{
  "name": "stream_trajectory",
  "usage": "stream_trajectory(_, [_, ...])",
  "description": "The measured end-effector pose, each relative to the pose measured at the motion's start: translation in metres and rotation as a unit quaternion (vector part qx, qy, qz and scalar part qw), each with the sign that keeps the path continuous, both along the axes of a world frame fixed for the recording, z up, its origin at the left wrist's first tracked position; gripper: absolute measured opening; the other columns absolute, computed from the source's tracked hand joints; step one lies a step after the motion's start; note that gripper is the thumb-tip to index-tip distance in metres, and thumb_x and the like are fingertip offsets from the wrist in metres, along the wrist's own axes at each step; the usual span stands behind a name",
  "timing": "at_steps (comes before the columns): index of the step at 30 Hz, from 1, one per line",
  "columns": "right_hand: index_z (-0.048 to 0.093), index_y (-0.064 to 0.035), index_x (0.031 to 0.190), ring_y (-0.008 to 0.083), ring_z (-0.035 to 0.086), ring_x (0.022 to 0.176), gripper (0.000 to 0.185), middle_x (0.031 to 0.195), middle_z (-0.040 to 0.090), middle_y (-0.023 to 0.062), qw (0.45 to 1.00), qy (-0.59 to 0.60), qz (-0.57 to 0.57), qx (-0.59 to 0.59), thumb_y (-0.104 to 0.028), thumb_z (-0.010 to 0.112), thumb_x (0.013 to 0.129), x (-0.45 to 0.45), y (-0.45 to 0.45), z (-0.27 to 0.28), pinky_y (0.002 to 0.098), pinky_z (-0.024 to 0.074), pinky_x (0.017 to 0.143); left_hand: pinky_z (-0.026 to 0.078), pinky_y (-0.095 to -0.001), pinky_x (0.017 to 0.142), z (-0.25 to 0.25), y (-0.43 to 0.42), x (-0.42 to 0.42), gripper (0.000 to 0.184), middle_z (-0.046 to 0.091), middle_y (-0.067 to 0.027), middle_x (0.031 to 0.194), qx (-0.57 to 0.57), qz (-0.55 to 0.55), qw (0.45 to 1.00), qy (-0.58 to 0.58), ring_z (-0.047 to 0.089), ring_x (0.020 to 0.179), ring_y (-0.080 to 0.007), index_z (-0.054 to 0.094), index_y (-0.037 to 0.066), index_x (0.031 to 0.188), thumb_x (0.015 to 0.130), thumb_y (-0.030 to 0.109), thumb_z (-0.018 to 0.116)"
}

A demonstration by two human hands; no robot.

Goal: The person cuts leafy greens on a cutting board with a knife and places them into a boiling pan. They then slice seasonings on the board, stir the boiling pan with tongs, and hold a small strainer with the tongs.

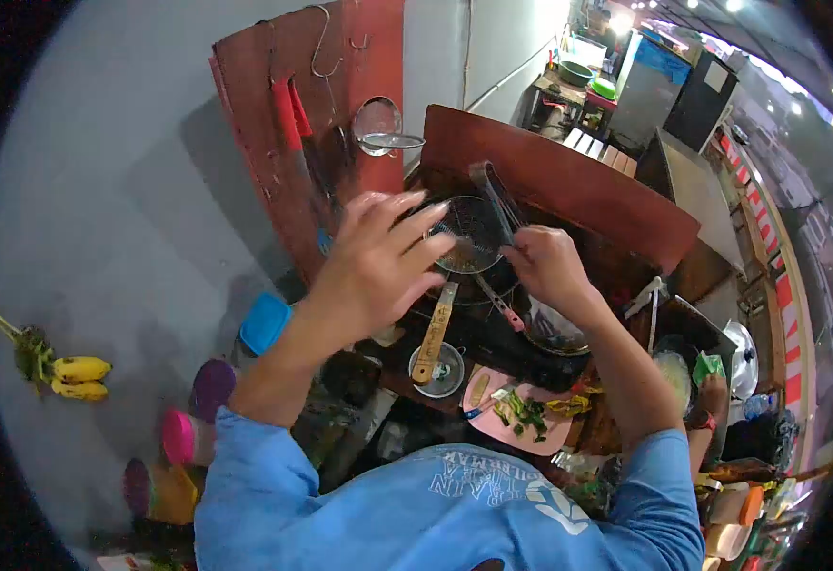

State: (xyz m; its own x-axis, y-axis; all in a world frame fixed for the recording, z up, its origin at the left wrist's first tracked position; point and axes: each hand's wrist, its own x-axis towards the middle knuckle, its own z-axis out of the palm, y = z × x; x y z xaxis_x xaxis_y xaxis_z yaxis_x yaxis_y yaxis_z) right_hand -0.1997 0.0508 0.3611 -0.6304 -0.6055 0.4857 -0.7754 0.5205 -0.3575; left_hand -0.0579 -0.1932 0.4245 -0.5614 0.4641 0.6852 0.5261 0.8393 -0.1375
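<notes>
My left hand is raised over the left side of the stove, fingers spread, holding nothing. My right hand is closed around a pair of metal tongs, whose bent end points up and away from me. Between and beyond my hands is a round wire-mesh strainer. Its wooden handle reaches back toward me over a small metal bowl. A utensil with a pink handle lies beside a pan, partly hidden below my right forearm.
A pink cutting board with chopped greens and a knife lies nearest my body. Red metal panels shield the stove; a small strainer and red-handled tool hang left. At right, another person's hand holds something green.
</notes>
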Motion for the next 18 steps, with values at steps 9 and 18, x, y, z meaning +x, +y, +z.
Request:
stream_trajectory(9, [0.065, 0.0021, 0.076, 0.0437, 0.065, 0.076, 0.028, 0.075, 0.065, 0.0239, 1.0, 0.009, 0.004, -0.014, -0.023, 0.068, 0.087, -0.01, -0.119, 0.054, 0.0509, 0.0521, 0.068, 0.037, -0.0392, 0.05, 0.119, -0.023, 0.203, 0.029, 0.053, -0.0034, 0.065, -0.091, -0.575, 0.73, -0.358, 0.055, 0.068, -0.0178, 0.06, 0.011, 0.068, 0.078, 0.037, 0.067])
stream_trajectory(18, [0.072, 0.0025, 0.09, 0.044, 0.07, 0.091, 0.032, 0.095, 0.071, 0.0259, 0.999, -0.011, -0.032, 0.021, -0.029, 0.066, 0.086, -0.003, -0.209, 0.095, 0.0511, 0.0559, 0.082, 0.029, -0.0302, 0.05, 0.104, -0.027, 0.234, 0.025, 0.045, 0.0018, 0.06, -0.037, -0.632, 0.732, -0.251, 0.044, 0.058, -0.0146, 0.055, 0.017, 0.069, 0.087, 0.033, 0.06])
